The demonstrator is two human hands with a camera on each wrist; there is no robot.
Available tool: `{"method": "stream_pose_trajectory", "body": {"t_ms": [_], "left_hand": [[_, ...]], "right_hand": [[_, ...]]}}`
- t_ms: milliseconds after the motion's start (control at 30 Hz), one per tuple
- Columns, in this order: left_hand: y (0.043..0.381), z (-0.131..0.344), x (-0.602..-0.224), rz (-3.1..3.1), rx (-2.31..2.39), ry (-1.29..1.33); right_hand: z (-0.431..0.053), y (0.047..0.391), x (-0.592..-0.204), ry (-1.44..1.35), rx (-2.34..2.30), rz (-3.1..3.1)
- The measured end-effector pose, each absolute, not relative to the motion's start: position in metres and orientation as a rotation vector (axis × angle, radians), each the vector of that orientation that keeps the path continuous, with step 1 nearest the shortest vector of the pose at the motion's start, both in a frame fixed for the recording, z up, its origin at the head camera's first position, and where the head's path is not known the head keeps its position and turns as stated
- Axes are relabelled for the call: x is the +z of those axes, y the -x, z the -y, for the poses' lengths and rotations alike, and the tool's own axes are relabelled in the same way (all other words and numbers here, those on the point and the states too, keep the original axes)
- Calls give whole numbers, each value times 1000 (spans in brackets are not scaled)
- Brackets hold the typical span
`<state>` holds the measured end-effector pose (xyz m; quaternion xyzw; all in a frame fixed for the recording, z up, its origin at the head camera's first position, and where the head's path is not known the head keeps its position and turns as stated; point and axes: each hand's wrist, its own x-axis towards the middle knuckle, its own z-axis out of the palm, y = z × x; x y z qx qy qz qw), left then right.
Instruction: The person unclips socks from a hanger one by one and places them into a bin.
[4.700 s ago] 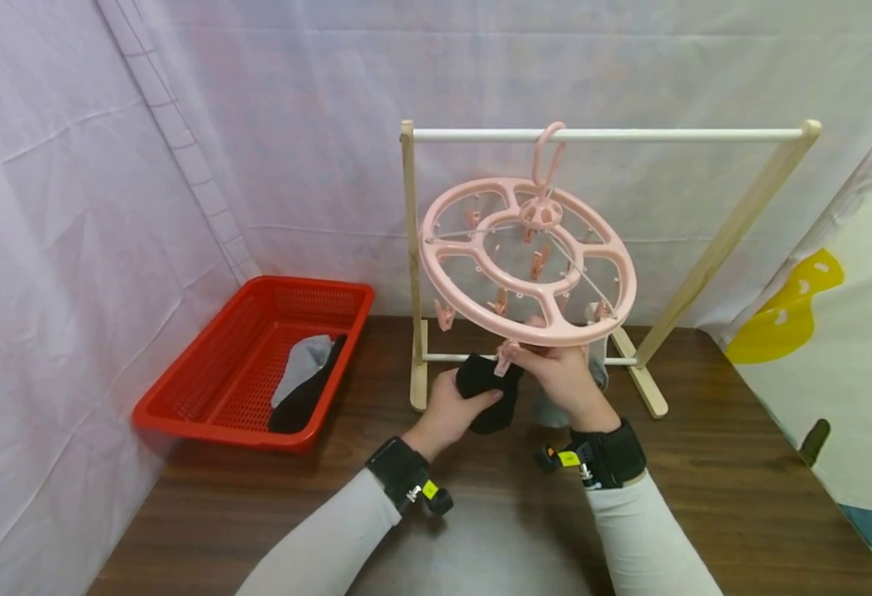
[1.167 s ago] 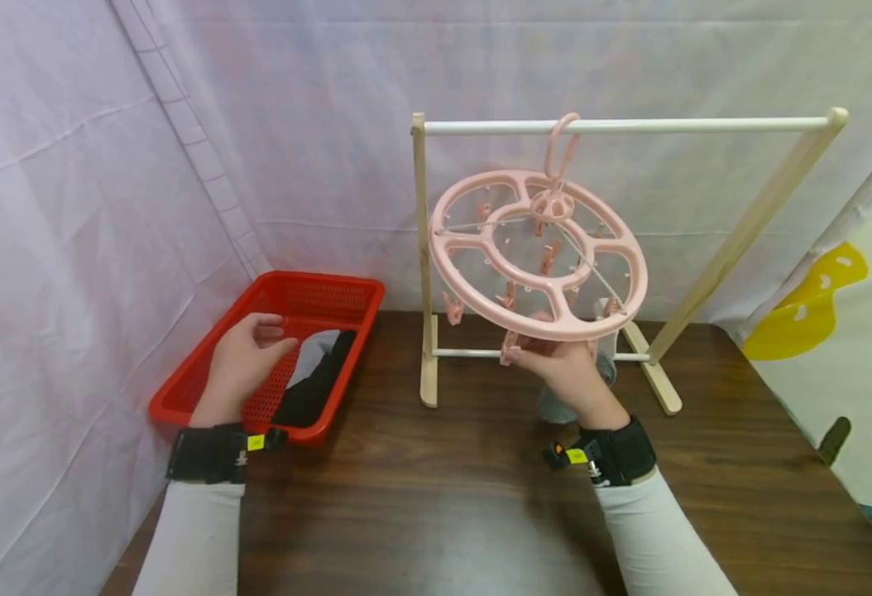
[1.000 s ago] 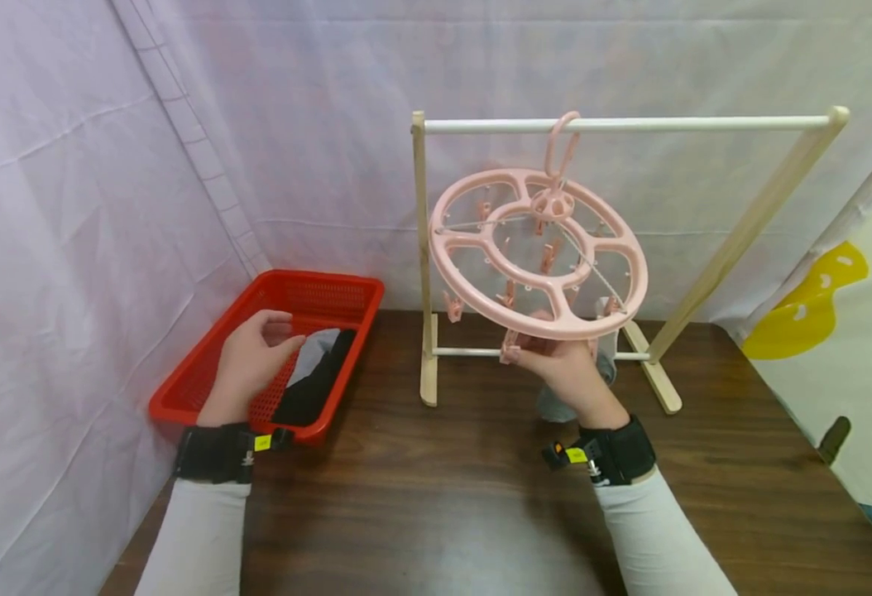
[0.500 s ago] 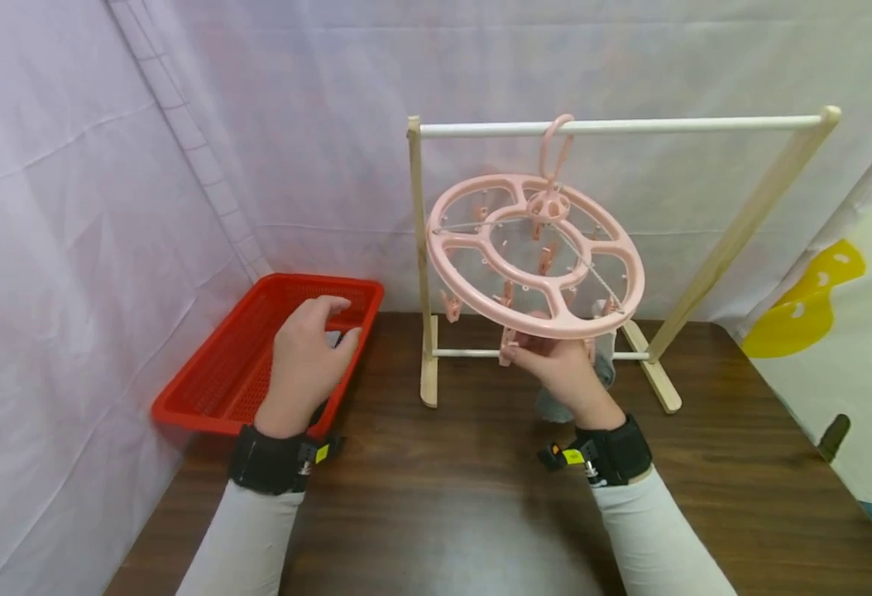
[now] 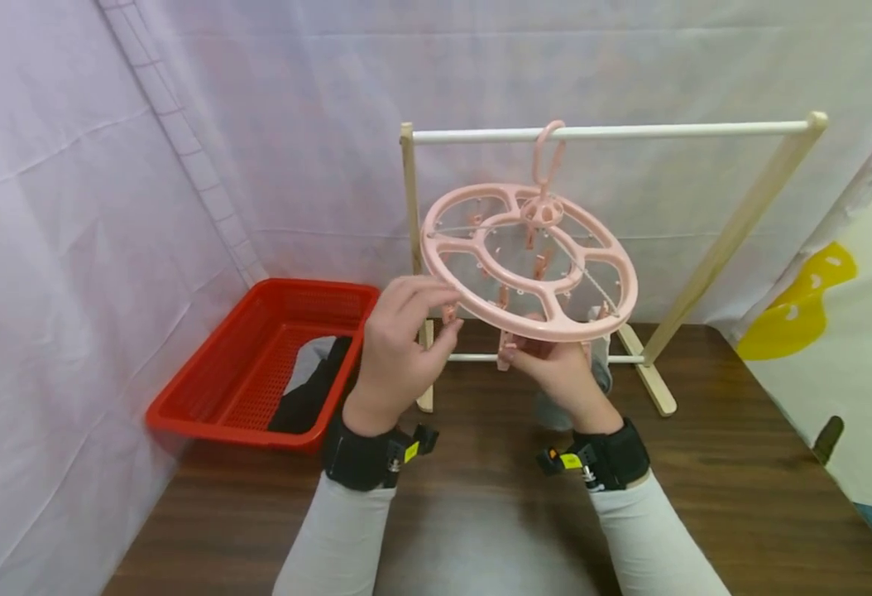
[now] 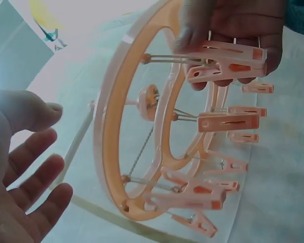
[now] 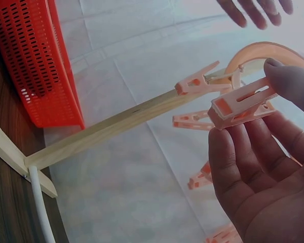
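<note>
A pink round clip hanger hangs by its hook from a rack bar. At its front rim my right hand pinches a pink clothespin between thumb and fingers; its jaws hold nothing. My left hand is raised by the rim's left side, overlapping a hanging clip in the head view. In the left wrist view its fingers are spread and apart from the hanger. Grey socks hang behind my right hand, partly hidden by it.
A red plastic basket stands on the left, with a grey sock and black socks inside. The wooden rack's left post rises behind my left hand. White cloth walls enclose the dark table.
Earlier my left hand held a black sock at the clip; it later hovered over the basket without it. Now that hand has moved right to the hanger's rim. The right hand stays at the clothespin.
</note>
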<state>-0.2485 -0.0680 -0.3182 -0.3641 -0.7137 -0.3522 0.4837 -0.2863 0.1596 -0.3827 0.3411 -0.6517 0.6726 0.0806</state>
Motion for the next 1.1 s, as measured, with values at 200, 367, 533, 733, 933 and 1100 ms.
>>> {"method": "stream_pose_trajectory", "body": {"t_ms": [200, 367, 533, 733, 933, 1100], "left_hand": [[250, 53, -320, 1774, -701, 897], [251, 47, -322, 1807, -627, 882], [255, 40, -323, 1834, -596, 885], [258, 40, -325, 1859, -573, 884], [258, 43, -327, 1850, -566, 889], [259, 42, -329, 1831, -576, 890]], "right_hand": [[-159, 280, -374, -1117, 2015, 1904], [-161, 280, -374, -1145, 1966, 1910], [-162, 285, -379, -1148, 1957, 1930], [-162, 285, -380, -1170, 1985, 1935], [-162, 283, -377, -1149, 1943, 2035], [-176, 270, -366, -1193, 1739, 2375]]}}
